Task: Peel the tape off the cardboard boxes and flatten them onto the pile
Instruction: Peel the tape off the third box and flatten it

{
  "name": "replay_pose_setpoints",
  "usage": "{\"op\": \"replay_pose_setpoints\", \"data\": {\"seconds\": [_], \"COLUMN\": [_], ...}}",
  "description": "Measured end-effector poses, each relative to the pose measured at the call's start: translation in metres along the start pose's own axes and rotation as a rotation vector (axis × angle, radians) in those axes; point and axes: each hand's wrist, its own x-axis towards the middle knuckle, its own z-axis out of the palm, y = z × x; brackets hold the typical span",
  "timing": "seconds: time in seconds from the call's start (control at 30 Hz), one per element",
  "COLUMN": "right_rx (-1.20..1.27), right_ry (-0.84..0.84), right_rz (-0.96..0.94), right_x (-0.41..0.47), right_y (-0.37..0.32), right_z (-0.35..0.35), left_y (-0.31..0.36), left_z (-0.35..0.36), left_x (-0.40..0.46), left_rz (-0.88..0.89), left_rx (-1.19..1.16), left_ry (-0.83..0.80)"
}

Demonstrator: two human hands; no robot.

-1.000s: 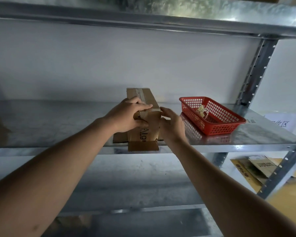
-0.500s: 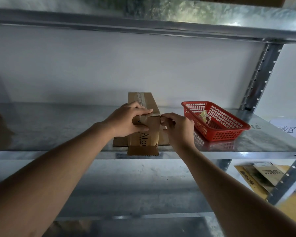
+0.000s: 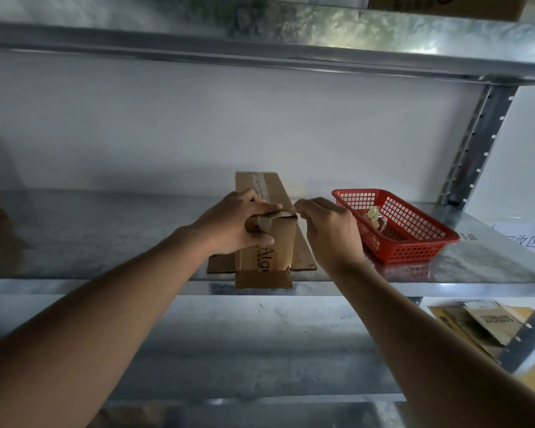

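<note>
The shelf (image 3: 105, 236) is galvanised steel, and the box (image 3: 271, 239) stands at its front edge, bottom flaps splayed flat on the metal. A red basket (image 3: 414, 236) sits just right of the box, with a crumpled wad, probably old tape, inside. Flattened cardboard (image 3: 488, 322) lies lower right, likely the pile.

The left hand (image 3: 232, 227) grips the box's near top corner, fingers curled over the edge and thumb pressed on the front face. The right hand (image 3: 328, 230) pinches the tape (image 3: 280, 215) end between thumb and forefinger at the top right corner.

A second ago the right hand lay lower against the box's side, and half a second ago it reached the tape at the top edge. Now it is drawn out to the right and the strip's end is lifted off the cardboard. So the peel seems started; the tape along the top face remains stuck.

The front face reads "AIg", partly hidden by the left hand. A sheet at far right shows Chinese characters, perhaps "收区". The lower cardboard carries print that is too blurred to read.
</note>
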Motion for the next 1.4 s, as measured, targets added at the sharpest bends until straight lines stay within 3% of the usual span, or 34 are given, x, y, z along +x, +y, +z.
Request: {"op": "replay_pose_setpoints", "data": {"seconds": [0.13, 0.2, 0.27, 0.37, 0.47, 0.6, 0.77, 0.87, 1.13, 1.4], "right_rx": [-0.011, 0.165, 0.392, 0.647, 0.868, 0.928, 0.689, 0.497, 0.019, 0.129], "right_ry": [-0.004, -0.099, -0.179, -0.202, -0.203, -0.169, 0.014, 0.03, -0.287, -0.567], "right_rz": [-0.088, 0.04, 0.305, 0.572, 0.573, 0.642, 0.861, 0.76, 0.477, 0.686], "right_x": [0.013, 0.02, 0.022, 0.022, 0.025, 0.033, 0.034, 0.033, 0.044, 0.059], "right_y": [-0.014, -0.022, -0.026, -0.025, -0.034, -0.041, -0.029, -0.025, -0.033, -0.031], "right_z": [-0.006, -0.004, -0.001, -0.001, -0.004, -0.007, -0.006, -0.004, -0.019, -0.03], "left_y": [-0.002, -0.003, -0.005, -0.006, -0.003, 0.006, -0.002, 0.001, 0.001, 0.0], "left_z": [0.0, -0.001, 0.0, 0.002, 0.006, 0.006, -0.011, -0.014, -0.008, -0.004], "left_x": [0.005, 0.008, 0.009, 0.008, 0.006, 0.006, -0.003, -0.007, -0.008, -0.003], "left_rz": [-0.029, -0.015, 0.0, -0.003, -0.017, -0.03, -0.019, 0.051, 0.023, 0.028], "left_rx": [-0.002, 0.01, 0.019, 0.02, 0.017, -0.007, -0.182, -0.171, -0.129, -0.176], "left_ry": [-0.02, -0.022, -0.018, -0.009, 0.025, 0.035, -0.059, -0.079, -0.069, -0.049]}}
